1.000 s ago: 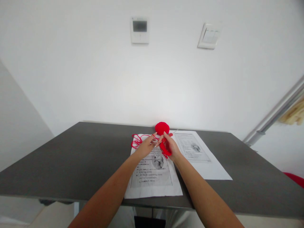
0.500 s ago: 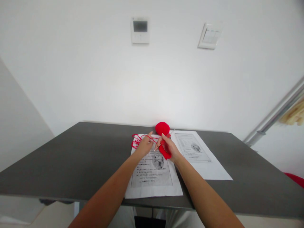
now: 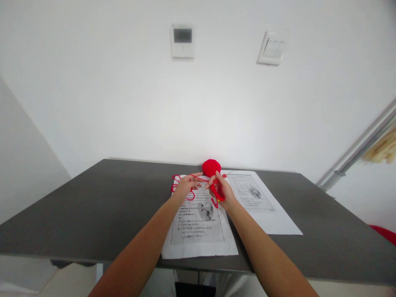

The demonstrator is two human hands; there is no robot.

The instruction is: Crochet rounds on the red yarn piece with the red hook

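My right hand is closed around a small red knitted piece and a thin knitting needle. The needle's far end sticks out above the hand, and its tip points toward my left hand. My left hand has its fingers bent around red yarn, a strand of which runs taut across to the right hand. Loops of slack yarn hang below the left fingers. A red yarn ball sits behind the hands near the wall. Something small and yellow shows under the knitting, too small to name.
Beneath the hands lies a printed sheet on the dark table. A second printed sheet lies to the right. The white wall, with a panel and a switch, rises behind the table.
My left hand has turned and drawn slightly left, with loops of yarn now hanging under it. The knitted piece has tilted in my right hand, and the needle's far end reaches further right.
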